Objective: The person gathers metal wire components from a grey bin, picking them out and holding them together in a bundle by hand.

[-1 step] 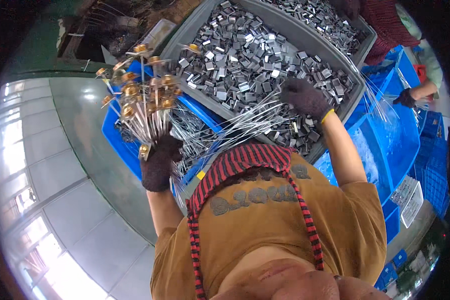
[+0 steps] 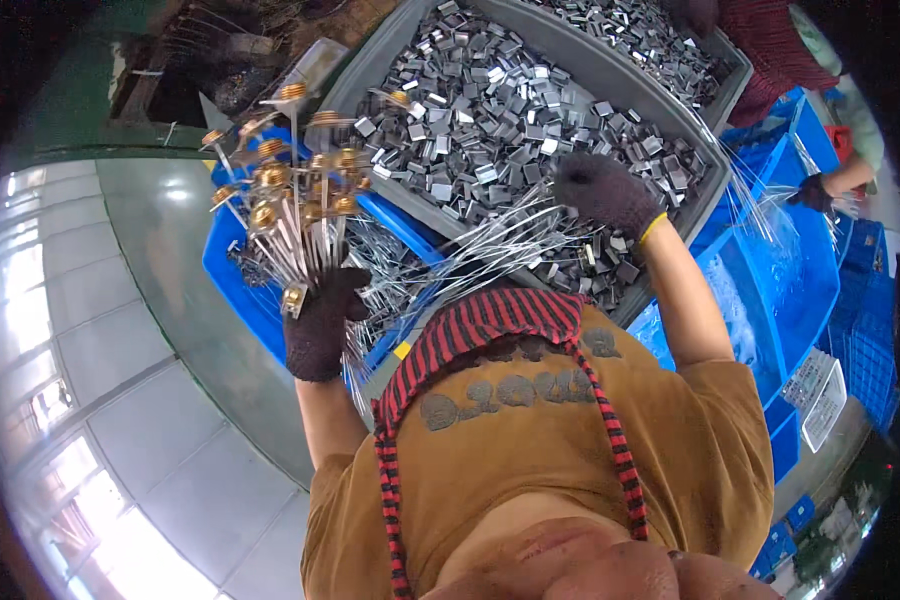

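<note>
My left hand [image 2: 315,325], in a dark knitted glove, is closed round a bundle of thin metal rods [image 2: 292,245]. Brass-coloured round heads [image 2: 270,176] fan out at the upper ends of those rods. My right hand [image 2: 605,192], gloved the same way, is over the grey bin [image 2: 715,185] of small shiny metal blocks [image 2: 500,120]. Its fingers are curled, and what they hold, if anything, is hidden. Beside its fingertips lie loose thin silvery rods [image 2: 505,235], stretching across the bin's near edge toward the blue bin [image 2: 232,295] on the left.
A second grey bin of metal blocks [image 2: 610,40] adjoins at the far side. Blue crates [image 2: 770,290] and a white basket [image 2: 825,405] stand to the right. Another person's gloved hand [image 2: 815,192] holds thin rods at the far right.
The bundle in my left hand has tilted slightly to the right and the hand has dropped a little. My right hand has shifted slightly left. The other person's hand has moved slightly.
</note>
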